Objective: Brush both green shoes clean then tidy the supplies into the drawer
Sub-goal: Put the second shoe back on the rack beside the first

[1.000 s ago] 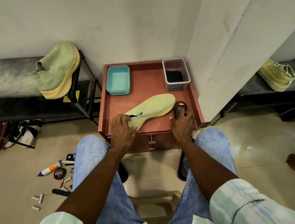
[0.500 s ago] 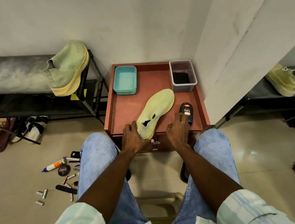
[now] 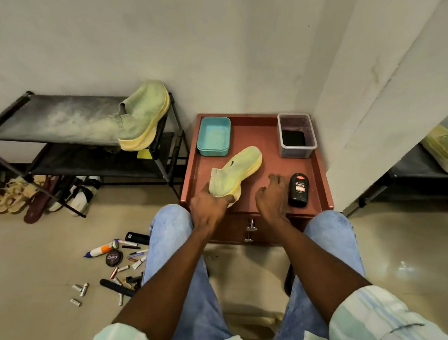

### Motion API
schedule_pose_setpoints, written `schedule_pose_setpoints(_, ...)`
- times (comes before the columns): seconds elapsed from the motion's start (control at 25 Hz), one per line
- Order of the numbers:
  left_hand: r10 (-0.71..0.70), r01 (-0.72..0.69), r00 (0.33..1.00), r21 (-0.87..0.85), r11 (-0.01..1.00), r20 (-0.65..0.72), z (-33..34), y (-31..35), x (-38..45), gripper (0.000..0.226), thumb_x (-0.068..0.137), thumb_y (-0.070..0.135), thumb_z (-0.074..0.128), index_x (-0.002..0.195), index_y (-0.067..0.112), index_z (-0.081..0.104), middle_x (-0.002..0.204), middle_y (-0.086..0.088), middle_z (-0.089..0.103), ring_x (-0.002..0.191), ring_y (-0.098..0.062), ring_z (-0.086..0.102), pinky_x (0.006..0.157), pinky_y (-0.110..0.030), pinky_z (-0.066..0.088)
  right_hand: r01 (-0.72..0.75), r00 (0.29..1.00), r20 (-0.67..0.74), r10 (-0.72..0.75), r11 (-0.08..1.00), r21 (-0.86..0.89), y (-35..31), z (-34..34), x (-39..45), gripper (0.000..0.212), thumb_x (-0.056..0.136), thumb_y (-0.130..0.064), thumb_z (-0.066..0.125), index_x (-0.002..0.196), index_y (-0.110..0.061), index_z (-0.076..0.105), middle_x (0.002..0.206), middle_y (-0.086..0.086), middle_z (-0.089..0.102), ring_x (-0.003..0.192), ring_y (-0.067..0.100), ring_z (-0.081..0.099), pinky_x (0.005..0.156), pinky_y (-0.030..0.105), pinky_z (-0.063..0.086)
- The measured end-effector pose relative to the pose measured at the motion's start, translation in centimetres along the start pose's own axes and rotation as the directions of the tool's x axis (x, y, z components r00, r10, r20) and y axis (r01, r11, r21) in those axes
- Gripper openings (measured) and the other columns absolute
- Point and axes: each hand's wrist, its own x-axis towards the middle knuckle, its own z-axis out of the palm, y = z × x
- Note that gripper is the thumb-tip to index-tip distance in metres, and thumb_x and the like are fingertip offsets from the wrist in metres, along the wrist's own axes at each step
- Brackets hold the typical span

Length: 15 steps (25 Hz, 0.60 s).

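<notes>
My left hand (image 3: 209,208) gripped the heel of the pale green knit shoe with the yellow sole (image 3: 236,171), fingers curled under it, at the centre of the frame on the reddish-brown wooden cabinet top (image 3: 258,137). My right hand (image 3: 272,198) held nothing, fingers loosely bent above the wood, just beside the black liquid polish bottle (image 3: 298,190). The second green shoe (image 3: 143,115) sat on the black rack (image 3: 53,121), upper left.
</notes>
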Motion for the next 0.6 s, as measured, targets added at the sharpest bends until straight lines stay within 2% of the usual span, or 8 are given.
schedule_pose_setpoints(0.08, -0.046, 0.037, 0.996, -0.120, 0.992, -0.075, -3.6, 0.2, -0.1, 0.075, 0.062, 0.047, 0.084, 0.126, 0.017, 0.062, 0.116, -0.004, 0.069, 0.106, -0.026, 0.064, 0.088, -0.036, 0.055, 0.034, 0.999, -0.022, -0.032, 0.996, 0.088, -3.4, -0.2, 0.5, 0.042, 0.087, -0.011, 0.055, 0.128, -0.003, 0.053, 0.130, 0.015, 0.050, 0.110, 0.032, 0.054, 0.091, 0.042, 0.048)
schedule_pose_setpoints(0.16, -0.027, -0.012, 0.985, -0.225, 0.974, -0.170, -7.9, 0.0, -0.2, 0.073, 0.056, 0.049, 0.083, 0.119, 0.017, 0.067, 0.105, -0.002, 0.073, 0.097, -0.022, 0.067, 0.081, -0.036, 0.057, 0.100, 0.995, -0.037, -0.094, 0.974, 0.206, -7.4, -0.1, 0.8, 0.040, 0.085, -0.010, 0.053, 0.123, -0.002, 0.056, 0.126, 0.016, 0.052, 0.106, 0.034, 0.056, 0.087, 0.040, 0.049)
schedule_pose_setpoints(0.24, -0.035, -0.060, 0.960, -0.325, 0.944, -0.279, -12.0, -0.5, -0.1, 0.067, 0.057, 0.043, 0.087, 0.115, 0.015, 0.069, 0.099, 0.000, 0.074, 0.091, -0.017, 0.068, 0.073, -0.025, 0.056, 0.194, 0.981, -0.037, -0.192, 0.944, 0.266, -11.4, 0.4, 0.7, 0.038, 0.081, -0.006, 0.052, 0.118, -0.001, 0.059, 0.121, 0.019, 0.056, 0.107, 0.037, 0.056, 0.088, 0.038, 0.047)
schedule_pose_setpoints(0.32, -0.056, -0.112, 0.920, -0.399, 0.910, -0.387, -15.6, -0.8, 0.4, 0.057, 0.062, 0.030, 0.089, 0.113, 0.012, 0.070, 0.095, 0.002, 0.073, 0.085, -0.012, 0.067, 0.064, -0.009, 0.048, 0.253, 0.966, -0.012, -0.260, 0.928, 0.273, -15.3, 1.0, 0.4, 0.038, 0.082, -0.002, 0.052, 0.119, 0.000, 0.061, 0.121, 0.020, 0.057, 0.110, 0.036, 0.055, 0.092, 0.037, 0.044)
schedule_pose_setpoints(0.4, -0.083, -0.153, 0.860, -0.410, 0.899, -0.503, -19.1, -1.7, 1.2, 0.054, 0.064, 0.028, 0.089, 0.112, 0.011, 0.070, 0.096, 0.002, 0.072, 0.085, -0.011, 0.066, 0.063, -0.005, 0.044, 0.325, 0.941, -0.002, -0.339, 0.901, 0.288, -19.0, 1.8, -0.1, 0.031, 0.084, -0.002, 0.051, 0.113, 0.001, 0.063, 0.117, 0.021, 0.058, 0.106, 0.038, 0.056, 0.090, 0.039, 0.044)
schedule_pose_setpoints(0.48, -0.114, -0.161, 0.810, -0.405, 0.900, -0.576, -21.9, -3.1, 2.7, 0.055, 0.065, 0.029, 0.088, 0.114, 0.011, 0.069, 0.098, 0.001, 0.072, 0.087, -0.011, 0.065, 0.067, -0.009, 0.046, 0.403, 0.907, -0.004, -0.421, 0.866, 0.296, -21.8, 2.5, -0.3, 0.025, 0.085, -0.005, 0.048, 0.105, -0.001, 0.063, 0.112, 0.021, 0.059, 0.100, 0.039, 0.057, 0.086, 0.042, 0.046)
schedule_pose_setpoints(0.6, -0.146, -0.121, 0.769, -0.366, 0.923, -0.622, -25.3, -5.3, 5.7, 0.061, 0.064, 0.038, 0.087, 0.117, 0.014, 0.067, 0.101, 0.003, 0.070, 0.092, -0.014, 0.066, 0.078, -0.025, 0.053, 0.485, 0.858, 0.051, -0.511, 0.840, 0.242, -25.1, 3.8, 0.0, 0.023, 0.084, -0.007, 0.048, 0.102, -0.004, 0.062, 0.113, 0.016, 0.057, 0.099, 0.034, 0.057, 0.081, 0.038, 0.045)
